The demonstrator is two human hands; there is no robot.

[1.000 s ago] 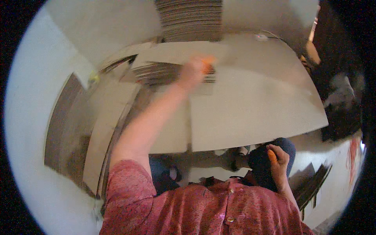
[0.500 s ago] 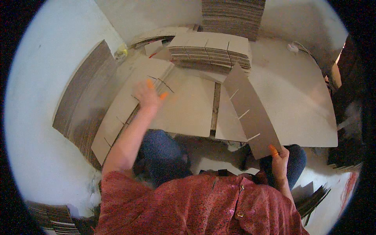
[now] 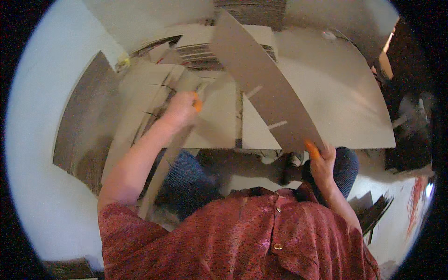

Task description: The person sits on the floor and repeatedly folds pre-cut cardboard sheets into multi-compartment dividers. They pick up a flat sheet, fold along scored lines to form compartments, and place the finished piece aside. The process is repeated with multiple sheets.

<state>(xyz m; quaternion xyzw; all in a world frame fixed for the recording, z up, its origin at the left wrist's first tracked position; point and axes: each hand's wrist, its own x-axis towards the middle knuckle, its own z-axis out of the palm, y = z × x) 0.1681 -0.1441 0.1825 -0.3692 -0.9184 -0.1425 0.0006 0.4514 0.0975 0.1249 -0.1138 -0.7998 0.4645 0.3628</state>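
My right hand (image 3: 323, 161) grips the near end of a long brown cardboard strip (image 3: 268, 79) with slots cut into one edge. This strip slants up and away to the left, over the work surface. My left hand (image 3: 182, 109) is closed around another cardboard strip (image 3: 169, 161), seen nearly edge-on and blurred, its near end hanging past my left knee. Both hands have orange on the fingers. Beneath my left forearm lie slotted cardboard strips (image 3: 128, 112). A pile of slotted cardboard (image 3: 198, 56) at the back is partly hidden by the right-hand strip.
Large flat cardboard sheets (image 3: 336, 98) cover the surface, with a dark gap (image 3: 239, 114) between two of them. A tall cardboard stack (image 3: 79, 126) stands by the left wall, another stack (image 3: 254, 13) at the back. Dark flat pieces (image 3: 377, 214) lean at lower right.
My left hand has gone from spread over the strips at left to closed on one, now lifted. The strip in my right hand has risen and swung left. The whole view has shifted somewhat.
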